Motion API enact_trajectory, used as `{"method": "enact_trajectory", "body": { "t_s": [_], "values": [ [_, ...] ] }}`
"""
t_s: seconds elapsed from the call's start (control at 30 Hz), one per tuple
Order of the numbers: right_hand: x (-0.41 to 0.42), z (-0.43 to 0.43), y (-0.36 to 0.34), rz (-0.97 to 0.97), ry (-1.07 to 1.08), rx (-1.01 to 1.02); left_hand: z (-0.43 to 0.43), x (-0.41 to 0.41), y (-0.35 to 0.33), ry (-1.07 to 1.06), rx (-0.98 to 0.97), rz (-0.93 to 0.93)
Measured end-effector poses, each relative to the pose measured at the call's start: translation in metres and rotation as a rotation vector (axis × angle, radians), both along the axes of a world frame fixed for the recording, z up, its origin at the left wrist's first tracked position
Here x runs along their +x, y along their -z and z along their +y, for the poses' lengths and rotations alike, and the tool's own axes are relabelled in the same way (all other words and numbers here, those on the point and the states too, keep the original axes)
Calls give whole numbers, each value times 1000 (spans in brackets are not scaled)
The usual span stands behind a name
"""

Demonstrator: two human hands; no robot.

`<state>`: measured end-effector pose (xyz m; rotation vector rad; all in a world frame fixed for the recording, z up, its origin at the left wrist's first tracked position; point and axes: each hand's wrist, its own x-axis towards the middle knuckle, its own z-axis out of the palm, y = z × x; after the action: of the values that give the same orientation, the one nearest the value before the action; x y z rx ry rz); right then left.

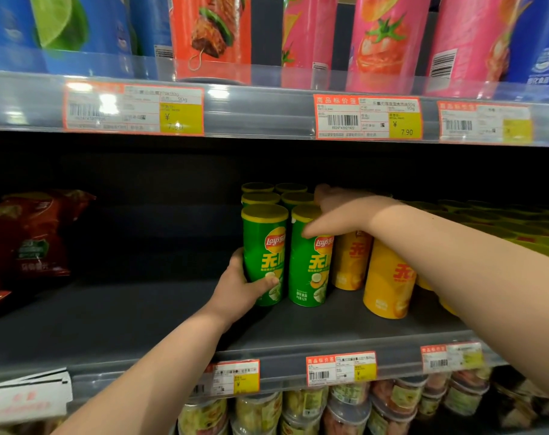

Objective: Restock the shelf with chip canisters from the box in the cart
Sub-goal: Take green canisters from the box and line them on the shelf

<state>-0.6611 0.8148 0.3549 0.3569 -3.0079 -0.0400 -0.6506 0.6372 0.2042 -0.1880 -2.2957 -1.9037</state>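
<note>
Several green chip canisters with yellow lids stand in two rows on the dark middle shelf (141, 315). My left hand (238, 287) grips the lower part of the front left green canister (264, 246), thumb across its front. My right hand (336, 211) lies over the top of the front right green canister (309, 268), thumb on its front and fingers reaching back over the lids behind. Yellow canisters (387, 277) stand upright just right of the green ones, under my right forearm.
A red chip bag (25, 240) lies at the shelf's left end, with bare shelf between it and the canisters. Tall tubes (210, 36) fill the shelf above; clear-lidded tubs (345, 409) fill the shelf below. Price tags (340, 368) line the shelf edges.
</note>
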Motion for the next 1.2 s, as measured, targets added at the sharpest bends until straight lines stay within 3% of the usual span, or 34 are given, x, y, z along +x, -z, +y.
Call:
{"method": "enact_trajectory", "body": {
  "t_s": [0.33,1.2],
  "values": [
    [-6,4,6,-48,-11,-62,0,1,-1,-36,-120,20],
    [-17,-1,12,-11,9,-120,5,-11,-14,-80,-158,-51]
  ]
}}
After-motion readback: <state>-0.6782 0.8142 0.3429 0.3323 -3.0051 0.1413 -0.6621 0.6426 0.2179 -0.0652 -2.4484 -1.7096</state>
